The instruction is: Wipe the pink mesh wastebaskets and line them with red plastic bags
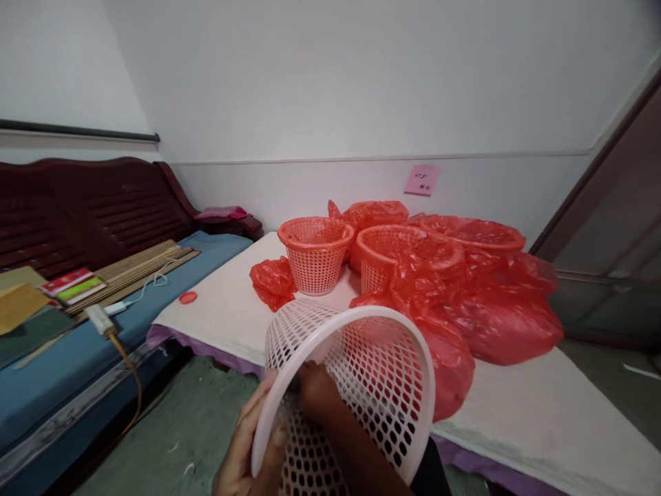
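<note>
Two hands on my feed: left hand clenching the rim of a white plastic mesh basket, right hand inside it, grip unclear. Beyond, pink plastic baskets and red plastic bags sit on a white mat.

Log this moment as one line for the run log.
left hand: holds rim of white plastic basket | right hand: at basket's inside | nearby: red plastic basket, red plastic bags

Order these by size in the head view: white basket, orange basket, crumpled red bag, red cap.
Largest: white basket, but nearness to the camera makes this unsure; then orange basket; crumpled red bag; red cap.
</note>
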{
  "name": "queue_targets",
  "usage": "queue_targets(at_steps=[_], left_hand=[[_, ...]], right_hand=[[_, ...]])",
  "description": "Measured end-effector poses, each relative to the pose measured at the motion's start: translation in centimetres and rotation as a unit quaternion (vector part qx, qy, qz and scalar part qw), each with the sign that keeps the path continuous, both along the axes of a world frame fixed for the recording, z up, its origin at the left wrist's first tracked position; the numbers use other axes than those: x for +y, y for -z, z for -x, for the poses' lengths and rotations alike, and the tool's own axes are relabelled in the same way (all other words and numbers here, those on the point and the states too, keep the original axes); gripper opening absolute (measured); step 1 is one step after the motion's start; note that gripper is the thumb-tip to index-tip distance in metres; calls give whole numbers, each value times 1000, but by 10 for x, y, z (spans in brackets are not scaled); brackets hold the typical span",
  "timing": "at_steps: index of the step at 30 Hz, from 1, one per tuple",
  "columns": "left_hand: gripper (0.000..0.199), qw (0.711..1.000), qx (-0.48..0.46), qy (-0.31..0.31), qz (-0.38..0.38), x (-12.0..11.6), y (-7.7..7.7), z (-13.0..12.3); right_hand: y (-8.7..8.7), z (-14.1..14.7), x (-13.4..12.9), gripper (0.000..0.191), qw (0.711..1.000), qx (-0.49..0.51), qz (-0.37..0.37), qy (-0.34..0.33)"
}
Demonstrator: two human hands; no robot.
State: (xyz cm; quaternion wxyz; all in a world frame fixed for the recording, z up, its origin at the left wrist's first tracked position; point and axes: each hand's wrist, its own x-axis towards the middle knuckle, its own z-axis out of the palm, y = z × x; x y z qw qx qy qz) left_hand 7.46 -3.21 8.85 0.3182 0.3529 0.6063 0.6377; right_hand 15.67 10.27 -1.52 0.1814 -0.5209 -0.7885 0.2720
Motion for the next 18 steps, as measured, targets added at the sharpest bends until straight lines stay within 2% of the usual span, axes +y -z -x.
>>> queue_targets(at_steps=[3, 6, 8, 11, 15, 18], left_hand=[[36, 1000, 3, 1, 14, 4, -4, 4], [38, 1000, 4, 8, 6, 11, -8, 8], [43, 1000, 9, 10, 11, 17, -10, 11], [49, 999, 25, -15, 38, 23, -10, 18], [50, 999, 13, -12, 30, 32, -13, 28], [53, 1000, -14, 3, 27, 40, -18, 31]], right_hand=[[-17, 3, -8, 42, 996, 84, 9, -33], [-49, 3, -34, 43, 981, 180, -6, -73], [-68, 1, -55, 39, 972, 213, -42, -94], [-82, -7, -80, 30, 976, 158, -79, -129], [-75, -29, -88, 20, 982, -26, -93, -160], [-69, -49, -86, 15, 969, -179, -103, -135]])
